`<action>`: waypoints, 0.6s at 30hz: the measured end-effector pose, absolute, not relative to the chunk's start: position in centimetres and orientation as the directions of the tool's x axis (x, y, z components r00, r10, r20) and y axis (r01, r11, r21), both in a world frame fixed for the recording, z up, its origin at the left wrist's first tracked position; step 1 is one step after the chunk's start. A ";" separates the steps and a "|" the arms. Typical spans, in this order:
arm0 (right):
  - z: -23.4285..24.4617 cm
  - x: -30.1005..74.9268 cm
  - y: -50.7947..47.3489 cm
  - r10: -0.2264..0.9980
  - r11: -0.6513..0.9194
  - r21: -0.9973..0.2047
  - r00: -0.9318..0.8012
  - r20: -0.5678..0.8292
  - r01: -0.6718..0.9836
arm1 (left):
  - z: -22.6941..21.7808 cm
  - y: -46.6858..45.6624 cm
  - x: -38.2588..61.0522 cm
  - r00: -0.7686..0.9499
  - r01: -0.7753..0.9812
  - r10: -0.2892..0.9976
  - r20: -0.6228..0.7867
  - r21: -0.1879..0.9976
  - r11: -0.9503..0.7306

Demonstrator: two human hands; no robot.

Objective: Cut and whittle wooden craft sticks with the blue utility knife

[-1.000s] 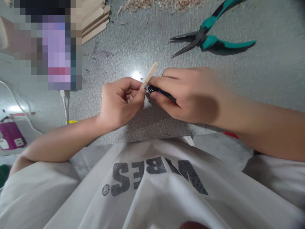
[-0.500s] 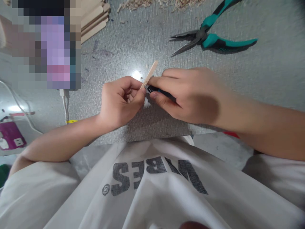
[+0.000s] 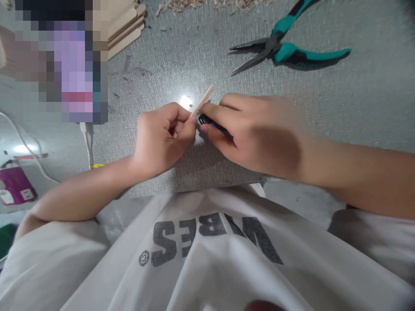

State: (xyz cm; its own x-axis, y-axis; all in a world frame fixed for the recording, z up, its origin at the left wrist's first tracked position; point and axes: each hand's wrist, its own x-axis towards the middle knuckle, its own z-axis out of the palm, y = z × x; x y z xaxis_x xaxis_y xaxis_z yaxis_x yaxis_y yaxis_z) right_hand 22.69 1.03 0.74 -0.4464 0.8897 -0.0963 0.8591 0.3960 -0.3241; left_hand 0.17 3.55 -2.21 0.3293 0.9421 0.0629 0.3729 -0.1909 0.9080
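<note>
Between the thumb and fingers of my left hand (image 3: 164,138) is a thin wooden craft stick (image 3: 205,99), its rounded end slanting up and to the right. My right hand (image 3: 256,134) is closed around a black utility knife (image 3: 215,125). The knife's tip is close by the stick, near my left thumb; whether the blade touches the wood I cannot tell. Most of the knife handle is hidden in my right palm. Both hands are just above the table, in front of my white shirt.
Teal-and-black needle-nose pliers (image 3: 275,45) lie with jaws apart at the upper right. Wood shavings (image 3: 207,4) are heaped along the far side, beside stacked craft sticks (image 3: 126,26). A white cable (image 3: 86,142) and a purple power socket (image 3: 16,185) are at the left.
The craft stick has turned a little, showing more of its narrow edge. My right hand has shifted slightly, and the knife tip has moved slightly up.
</note>
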 end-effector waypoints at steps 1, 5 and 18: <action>0.8 22.6 1.0 0.889 0.382 -0.332 -0.441 -0.122 0.862 | -2.2 3.6 0.2 0.334 0.371 0.940 0.070 0.907 -0.199; 0.8 22.6 1.3 0.904 0.275 -0.365 -0.369 -0.218 0.889 | -2.2 3.5 0.3 0.328 0.400 0.944 0.041 0.899 -0.178; -0.1 23.4 2.2 0.882 0.276 -0.437 -0.406 -0.239 0.856 | -2.4 3.3 -0.1 0.381 0.349 0.919 0.096 0.906 -0.239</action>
